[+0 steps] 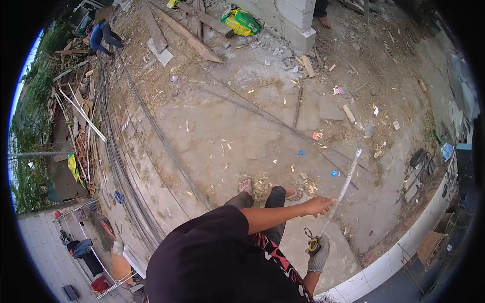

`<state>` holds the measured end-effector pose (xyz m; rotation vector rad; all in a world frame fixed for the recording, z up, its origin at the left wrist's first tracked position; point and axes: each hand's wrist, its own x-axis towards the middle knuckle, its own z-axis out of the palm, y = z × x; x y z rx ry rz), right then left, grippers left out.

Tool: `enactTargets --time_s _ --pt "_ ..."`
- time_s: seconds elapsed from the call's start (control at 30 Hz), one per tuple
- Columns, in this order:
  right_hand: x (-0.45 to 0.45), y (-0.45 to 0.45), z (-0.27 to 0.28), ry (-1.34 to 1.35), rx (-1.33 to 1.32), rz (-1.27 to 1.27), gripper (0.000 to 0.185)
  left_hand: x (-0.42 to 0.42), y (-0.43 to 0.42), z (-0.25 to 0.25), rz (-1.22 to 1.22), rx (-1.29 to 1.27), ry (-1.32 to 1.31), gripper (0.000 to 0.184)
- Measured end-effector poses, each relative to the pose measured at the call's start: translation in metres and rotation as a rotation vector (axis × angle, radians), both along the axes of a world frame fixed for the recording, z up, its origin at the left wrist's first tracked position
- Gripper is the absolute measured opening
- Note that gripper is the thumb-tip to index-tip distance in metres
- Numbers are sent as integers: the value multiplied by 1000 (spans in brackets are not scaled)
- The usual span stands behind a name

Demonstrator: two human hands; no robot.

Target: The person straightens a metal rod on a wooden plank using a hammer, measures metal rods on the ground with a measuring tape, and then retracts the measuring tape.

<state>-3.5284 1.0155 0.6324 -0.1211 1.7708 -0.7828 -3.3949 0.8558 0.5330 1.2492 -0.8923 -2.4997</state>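
My right hand (319, 254), in a grey work glove, is closed around a yellow-and-black tape measure (313, 246) with a wrist loop. Its pale blade (345, 186) is drawn out, slanting up and to the right over the ground. My bare left hand (318, 206) reaches across from the left, its fingers closed at the blade partway along. Beyond the blade's free end lies littered, dusty concrete. Below the hands, my feet (245, 186) in flip-flops stand on the slab.
Long steel bars (144, 111) run along the left, where another person (103, 38) bends over them. Thin rods (273, 118) cross the ground ahead. Planks (184, 35) and a green-yellow sack (241, 22) lie near a block pillar (302, 38). A white ledge (379, 272) curves at right.
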Motion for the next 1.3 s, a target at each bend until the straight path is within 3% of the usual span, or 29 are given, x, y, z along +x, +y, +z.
enactTargets --time_s 0.1,0.17,0.23,0.37,0.5,0.6,0.73,0.87,1.03,1.07,1.17,1.2,1.23,1.27,1.3 --pt "74 -22 -15 -110 -48 265 32 89 28 6 55 -174 -223 69" --pt "117 -27 -13 -126 -33 302 33 125 49 3 262 -267 -206 60" --pt "142 -31 -13 -137 -33 368 34 150 63 -2 529 -179 -158 54" --pt "175 -51 18 -154 36 578 34 211 66 2 538 -109 -195 56" --pt "165 -65 22 -145 -37 794 36 248 28 -3 827 130 -242 54" --pt "146 -84 50 -89 100 877 39 310 -32 -6 925 50 -348 56" --pt "84 -96 68 -60 231 946 35 453 -111 -25 1181 25 -485 61" --pt "27 -110 80 -60 305 1056 29 596 -169 -12 1371 -73 -576 63" --pt "116 -204 104 -38 259 1043 29 679 -214 13 1363 -76 -670 82" --pt "143 -221 92 -37 222 996 27 689 -218 4 1421 -9 -612 93" --pt "251 -281 54 -17 119 1109 25 699 -207 -40 1408 60 -662 90" --pt "294 -302 43 -5 118 1118 24 703 -194 -78 1277 95 -752 88" --pt "336 -323 38 28 223 1049 24 713 -165 -160 1053 -9 -953 85" --pt "376 -343 27 39 181 1070 24 698 -148 -131 915 -118 -1128 81" --pt "410 -358 11 37 140 1089 23 691 -125 -133 768 -133 -1212 76"
